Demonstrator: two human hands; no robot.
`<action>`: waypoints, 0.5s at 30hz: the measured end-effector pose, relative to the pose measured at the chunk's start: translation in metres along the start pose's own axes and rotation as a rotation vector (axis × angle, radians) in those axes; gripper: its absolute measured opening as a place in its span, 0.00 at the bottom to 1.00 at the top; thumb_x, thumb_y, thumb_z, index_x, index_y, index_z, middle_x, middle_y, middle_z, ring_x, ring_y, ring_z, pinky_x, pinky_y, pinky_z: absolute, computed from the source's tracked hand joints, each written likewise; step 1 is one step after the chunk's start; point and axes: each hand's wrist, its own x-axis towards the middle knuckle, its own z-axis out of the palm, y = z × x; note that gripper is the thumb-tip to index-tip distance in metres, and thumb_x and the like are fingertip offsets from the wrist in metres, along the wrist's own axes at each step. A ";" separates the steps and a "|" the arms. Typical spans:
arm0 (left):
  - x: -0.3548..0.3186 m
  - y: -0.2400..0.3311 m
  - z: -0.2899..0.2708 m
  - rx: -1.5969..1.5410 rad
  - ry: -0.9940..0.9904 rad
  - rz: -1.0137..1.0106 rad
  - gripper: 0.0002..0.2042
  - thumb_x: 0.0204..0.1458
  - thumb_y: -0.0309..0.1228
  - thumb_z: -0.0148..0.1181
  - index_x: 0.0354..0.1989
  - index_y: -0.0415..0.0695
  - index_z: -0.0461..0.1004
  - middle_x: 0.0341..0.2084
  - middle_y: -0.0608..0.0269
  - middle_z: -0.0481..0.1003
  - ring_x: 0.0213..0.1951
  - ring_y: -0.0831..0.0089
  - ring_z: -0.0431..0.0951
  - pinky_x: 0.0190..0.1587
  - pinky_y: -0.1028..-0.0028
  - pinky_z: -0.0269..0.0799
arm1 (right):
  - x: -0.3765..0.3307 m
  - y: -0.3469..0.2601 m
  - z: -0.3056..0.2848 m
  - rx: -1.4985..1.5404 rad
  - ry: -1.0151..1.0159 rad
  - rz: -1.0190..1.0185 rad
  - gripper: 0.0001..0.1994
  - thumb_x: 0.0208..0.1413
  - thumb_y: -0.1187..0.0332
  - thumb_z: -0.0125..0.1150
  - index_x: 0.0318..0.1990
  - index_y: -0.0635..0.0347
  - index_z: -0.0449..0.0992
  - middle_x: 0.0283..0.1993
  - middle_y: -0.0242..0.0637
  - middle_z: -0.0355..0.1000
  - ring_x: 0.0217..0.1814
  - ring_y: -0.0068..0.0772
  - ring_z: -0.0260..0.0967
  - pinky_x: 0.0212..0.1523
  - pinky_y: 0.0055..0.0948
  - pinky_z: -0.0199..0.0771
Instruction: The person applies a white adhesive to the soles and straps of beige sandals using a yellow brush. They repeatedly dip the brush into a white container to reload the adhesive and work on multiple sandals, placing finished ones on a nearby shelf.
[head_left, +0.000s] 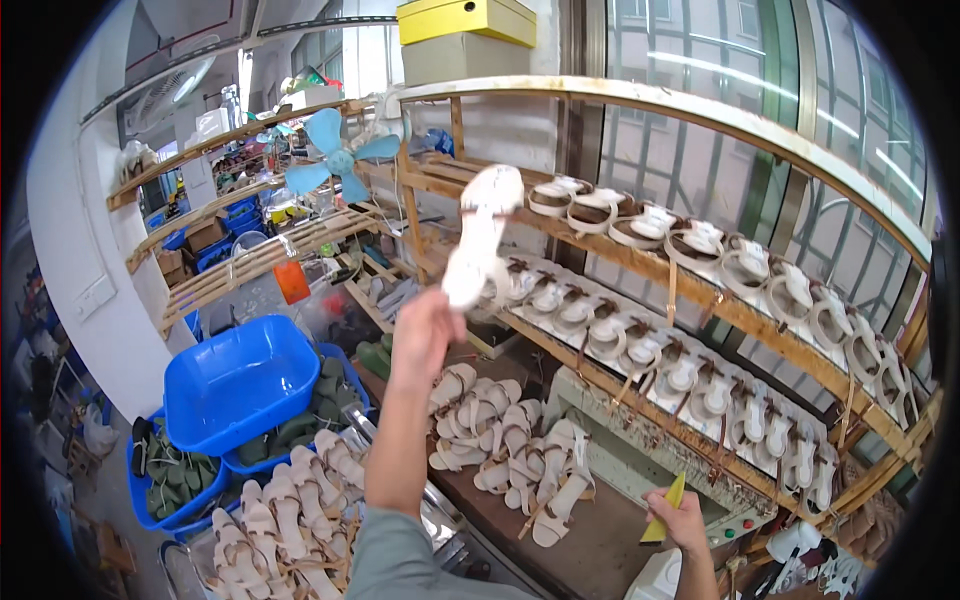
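- Sandal (484, 240) raised before the wooden rack (690, 112), its white face toward the camera and its lower end in the left hand (428, 335).
- Left hand: fingers pinched around that lower end, grasping it firmly enough to keep the sandal tilted upward.
- Right hand (683, 518): closed around a yellow tool (667, 508) with a dark lower edge; whether brush or scraper, I cannot tell.
- Blue basin (240, 380), tilted on top of two blue tubs, its smooth inside showing.
- Left tub (133, 488), beneath the basin: filled with dark green shoe-shaped pieces (182, 478).
- Other tub (240, 466), beside it and partly hidden by the basin: more of the same green pieces.
- Beige sandals (290, 515) packed in a pile in front of the tubs; what holds them is mostly hidden.
- Second heap of sandals (505, 435) on the brown table (610, 535), overlapping one another.
- Two shelves of the rack carry sandals in rows, many with straps hanging over the wooden edges.
- Yellow box (465, 18) stacked on a grey box (465, 60) above the rack; their contents are hidden.
- Small blue bins (240, 212) and a brown carton (205, 235) farther back, contents too small to tell.
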 end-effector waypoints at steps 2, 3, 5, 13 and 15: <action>0.081 0.018 -0.010 0.012 0.023 0.002 0.08 0.52 0.26 0.47 0.30 0.33 0.71 0.21 0.56 0.73 0.21 0.71 0.73 0.23 0.73 0.70 | -0.003 0.004 -0.002 -0.045 0.076 0.000 0.10 0.54 0.66 0.58 0.33 0.67 0.75 0.21 0.29 0.70 0.22 0.17 0.65 0.24 0.19 0.64; 0.117 0.025 -0.016 0.016 0.059 -0.031 0.08 0.51 0.26 0.47 0.30 0.33 0.71 0.21 0.56 0.73 0.21 0.70 0.73 0.24 0.73 0.71 | -0.001 0.003 0.002 -0.065 0.103 0.000 0.10 0.54 0.66 0.58 0.33 0.67 0.75 0.20 0.29 0.70 0.22 0.17 0.65 0.24 0.19 0.64; 0.186 0.028 -0.034 0.012 0.110 -0.112 0.07 0.50 0.26 0.48 0.30 0.34 0.70 0.21 0.56 0.73 0.21 0.70 0.74 0.25 0.73 0.73 | 0.000 -0.004 0.013 -0.034 0.162 0.008 0.10 0.54 0.66 0.58 0.32 0.67 0.75 0.20 0.30 0.70 0.21 0.18 0.65 0.22 0.19 0.63; 0.319 -0.054 -0.026 0.099 0.129 -0.343 0.07 0.46 0.28 0.51 0.25 0.36 0.69 0.16 0.59 0.71 0.17 0.72 0.73 0.20 0.76 0.75 | -0.032 -0.025 0.019 -0.148 0.391 0.101 0.17 0.53 0.62 0.60 0.46 0.64 0.69 0.36 0.36 0.70 0.36 0.27 0.66 0.35 0.27 0.66; 0.329 -0.065 -0.029 0.122 0.118 -0.368 0.07 0.46 0.28 0.51 0.26 0.36 0.69 0.16 0.59 0.71 0.17 0.71 0.73 0.21 0.76 0.75 | -0.043 -0.037 0.016 -0.159 0.383 0.288 0.23 0.53 0.61 0.61 0.52 0.65 0.68 0.46 0.39 0.70 0.46 0.31 0.66 0.44 0.31 0.66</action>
